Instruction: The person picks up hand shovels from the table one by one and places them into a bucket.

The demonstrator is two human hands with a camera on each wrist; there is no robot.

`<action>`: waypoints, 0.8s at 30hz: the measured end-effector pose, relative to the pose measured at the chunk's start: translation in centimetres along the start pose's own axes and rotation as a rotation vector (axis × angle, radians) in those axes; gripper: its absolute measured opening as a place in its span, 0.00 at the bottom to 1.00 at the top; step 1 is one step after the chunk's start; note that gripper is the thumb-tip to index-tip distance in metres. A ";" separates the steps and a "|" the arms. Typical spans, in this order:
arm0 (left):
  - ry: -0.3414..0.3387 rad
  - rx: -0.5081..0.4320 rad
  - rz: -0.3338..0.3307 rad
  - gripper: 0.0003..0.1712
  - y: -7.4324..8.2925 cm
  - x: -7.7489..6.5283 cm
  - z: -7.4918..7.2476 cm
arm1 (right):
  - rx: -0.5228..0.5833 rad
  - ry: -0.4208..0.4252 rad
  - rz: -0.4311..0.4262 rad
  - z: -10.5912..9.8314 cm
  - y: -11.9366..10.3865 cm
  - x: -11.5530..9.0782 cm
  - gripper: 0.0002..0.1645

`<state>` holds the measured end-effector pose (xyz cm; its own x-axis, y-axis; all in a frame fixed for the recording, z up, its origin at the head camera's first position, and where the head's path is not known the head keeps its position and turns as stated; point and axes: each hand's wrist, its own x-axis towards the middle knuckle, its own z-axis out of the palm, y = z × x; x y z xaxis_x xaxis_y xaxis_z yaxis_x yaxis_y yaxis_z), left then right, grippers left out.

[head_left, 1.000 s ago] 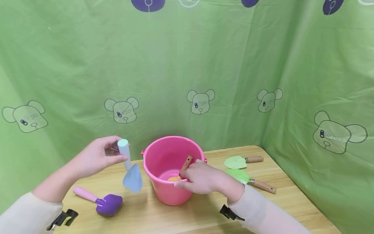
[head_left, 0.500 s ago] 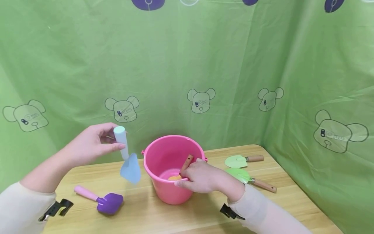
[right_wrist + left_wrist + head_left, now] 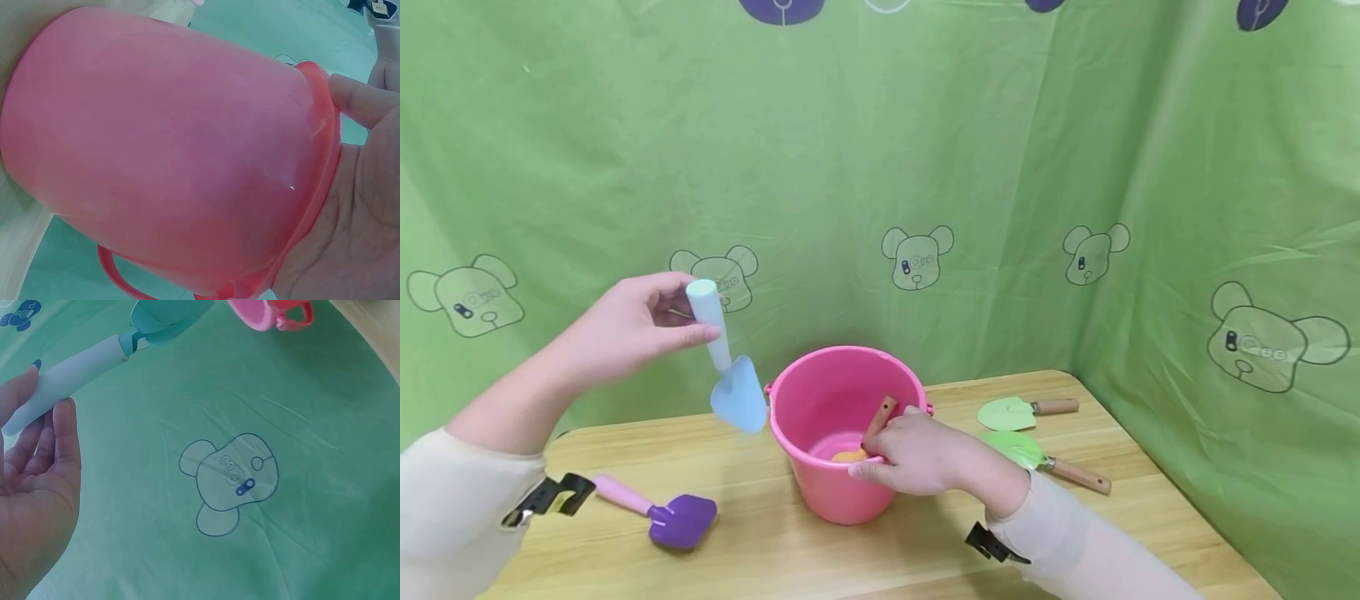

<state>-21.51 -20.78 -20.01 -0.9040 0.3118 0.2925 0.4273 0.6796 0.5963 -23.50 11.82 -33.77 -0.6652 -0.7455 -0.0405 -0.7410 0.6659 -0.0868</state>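
Note:
My left hand (image 3: 628, 329) pinches a light blue hand trowel (image 3: 740, 396) by its pale handle, raised above the table beside the bucket. Its blade points down towards the bucket's left side. The left wrist view shows thumb and fingers on the trowel's handle (image 3: 78, 372). My right hand (image 3: 921, 454) grips the near right rim of a pink bucket (image 3: 842, 492). Its thumb lies outside, and the other fingers reach inside, where they are mostly hidden. Within the bucket stands a trowel with a wooden handle (image 3: 880, 419) and an orange-yellow blade, close to those fingers.
A purple trowel (image 3: 682, 522) with a pink handle lies at the left of the wooden table (image 3: 790, 567). Two green trowels, a pale one (image 3: 1006, 414) and a brighter one (image 3: 1013, 448), lie right of the bucket. Green cloth (image 3: 820, 167) hangs behind and to the right.
My left hand has lifted the light blue trowel higher and slightly to the left, then up beside the bucket's rim. The right hand and bucket have stayed in place.

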 end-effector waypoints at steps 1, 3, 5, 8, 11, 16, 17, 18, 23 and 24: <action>0.007 -0.007 -0.006 0.25 0.2 0.1 0.0 | 0.000 0.000 -0.001 0.0 0.0 0.0 0.28; 0.017 -0.023 -0.013 0.24 0.4 0.1 0.1 | 0.000 0.000 -0.004 0.0 0.0 0.0 0.28; 0.023 -0.041 -0.014 0.24 0.7 0.2 0.3 | 0.004 -0.001 -0.006 0.0 0.0 0.0 0.28; 0.026 -0.070 -0.001 0.22 0.9 0.3 0.8 | 0.009 -0.001 -0.006 0.1 0.0 0.0 0.28; 0.027 -0.108 0.011 0.22 0.9 0.5 1.5 | 0.012 -0.002 -0.006 0.2 0.0 0.1 0.28; 0.007 -0.147 0.050 0.22 0.8 1.2 2.8 | 0.011 -0.002 0.001 0.2 0.1 0.1 0.29; 0.003 -0.152 0.056 0.22 0.7 1.3 3.2 | 0.011 -0.003 0.002 0.2 0.1 0.1 0.29; 0.001 -0.153 0.060 0.22 0.6 1.5 3.5 | 0.011 -0.004 0.003 0.1 0.0 0.1 0.29; -0.007 -0.189 0.056 0.21 0.0 2.0 5.2 | 0.012 -0.003 0.001 0.0 -0.1 0.1 0.28; -0.010 -0.194 0.057 0.21 -0.1 2.1 5.5 | 0.010 -0.001 0.001 0.0 -0.1 0.1 0.28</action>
<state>-23.51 -16.52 -23.58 -0.8779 0.3534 0.3232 0.4716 0.5205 0.7119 -23.48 11.72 -33.73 -0.6659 -0.7449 -0.0418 -0.7393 0.6663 -0.0970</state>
